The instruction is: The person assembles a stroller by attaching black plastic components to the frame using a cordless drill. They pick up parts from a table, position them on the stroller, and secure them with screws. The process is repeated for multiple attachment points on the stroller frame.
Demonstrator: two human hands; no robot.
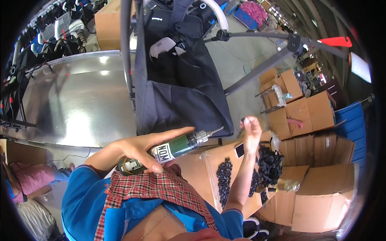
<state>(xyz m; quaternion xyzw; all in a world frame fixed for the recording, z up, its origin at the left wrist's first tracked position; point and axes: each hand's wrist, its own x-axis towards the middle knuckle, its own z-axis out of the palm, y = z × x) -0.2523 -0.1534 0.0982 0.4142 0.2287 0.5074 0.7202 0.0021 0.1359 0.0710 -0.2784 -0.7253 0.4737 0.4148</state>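
Note:
My left hand (134, 149) is wrapped round an electric screwdriver (181, 145) with a dark green body and a white label. Its thin metal bit points right and slightly up, just before the lower edge of a dark fabric stroller seat (177, 102). To the right of that bit, my right hand (252, 131) is raised with its fingers pinched. A small black piece (243, 120) shows at the fingertips; its exact kind is too small to tell. Grey tubes of the stroller frame (261, 68) run along both sides of the seat.
Below my right arm, a cardboard box top (208, 176) bears a pile of small black parts (224, 180), a phone (239, 150) and bundled black straps (270, 164). More cardboard boxes (321, 201) stand right. A shiny metal table (76, 108) lies left, with another person (34, 176) below it.

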